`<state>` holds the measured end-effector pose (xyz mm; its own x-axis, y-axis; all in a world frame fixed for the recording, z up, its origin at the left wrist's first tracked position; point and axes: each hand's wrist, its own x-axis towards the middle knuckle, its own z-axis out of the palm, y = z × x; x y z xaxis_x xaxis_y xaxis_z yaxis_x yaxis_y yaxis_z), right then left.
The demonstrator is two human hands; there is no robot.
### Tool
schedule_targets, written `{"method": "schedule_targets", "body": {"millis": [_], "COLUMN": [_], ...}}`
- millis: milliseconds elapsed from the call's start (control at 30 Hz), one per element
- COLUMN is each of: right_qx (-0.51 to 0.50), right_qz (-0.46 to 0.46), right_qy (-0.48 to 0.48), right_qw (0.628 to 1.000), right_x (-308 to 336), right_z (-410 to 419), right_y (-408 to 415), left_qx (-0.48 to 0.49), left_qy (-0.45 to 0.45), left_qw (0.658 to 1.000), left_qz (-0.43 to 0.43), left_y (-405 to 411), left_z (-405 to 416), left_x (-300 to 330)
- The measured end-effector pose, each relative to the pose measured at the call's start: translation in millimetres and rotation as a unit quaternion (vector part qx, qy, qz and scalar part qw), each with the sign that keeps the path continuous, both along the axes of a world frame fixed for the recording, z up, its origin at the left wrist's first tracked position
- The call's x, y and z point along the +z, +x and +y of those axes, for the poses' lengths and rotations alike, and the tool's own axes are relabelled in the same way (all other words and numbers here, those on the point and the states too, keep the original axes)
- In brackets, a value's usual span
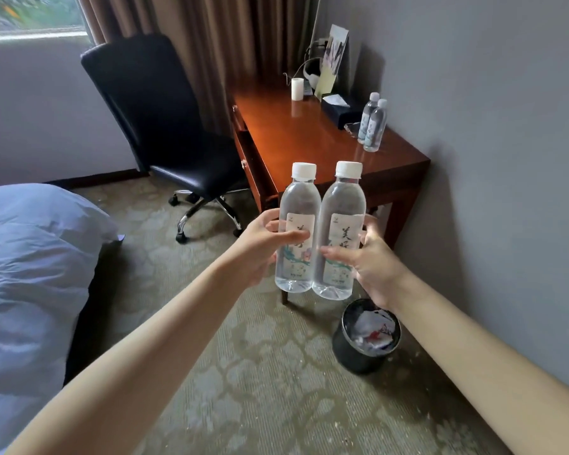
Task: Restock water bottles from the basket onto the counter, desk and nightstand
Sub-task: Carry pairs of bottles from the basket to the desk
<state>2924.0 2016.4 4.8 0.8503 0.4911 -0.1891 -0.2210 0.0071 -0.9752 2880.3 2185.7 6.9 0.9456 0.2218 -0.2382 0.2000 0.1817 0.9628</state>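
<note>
Water bottles ride upright, one gripped in our left hand [260,244], one in our right hand [372,261], short of the desk [309,139], so we should set them gently beside the two bottles [373,126] standing there.

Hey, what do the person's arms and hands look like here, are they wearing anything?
Both arms are bare as far up as the picture shows, with no sleeves in view. The left hand and right hand wear no gloves, and no watch, bracelet or ring shows.
</note>
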Motion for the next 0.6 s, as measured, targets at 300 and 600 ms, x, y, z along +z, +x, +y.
{"method": "schedule_targets", "body": {"millis": [300, 600], "right_qx": [-0.049, -0.183], "right_qz": [0.010, 0.037], "right_qy": [-0.025, -0.037], "right_qw": [0.998, 0.982], "right_x": [-27, -42], "right_z": [110, 161], "right_y": [145, 270], "left_qx": [-0.039, -0.146], "left_qy": [0.005, -0.005], "left_qw": [0.999, 0.989], "left_qz": [0.014, 0.035], "left_y": [159, 323], "left_z": [114, 161], "left_x": [-26, -36]}}
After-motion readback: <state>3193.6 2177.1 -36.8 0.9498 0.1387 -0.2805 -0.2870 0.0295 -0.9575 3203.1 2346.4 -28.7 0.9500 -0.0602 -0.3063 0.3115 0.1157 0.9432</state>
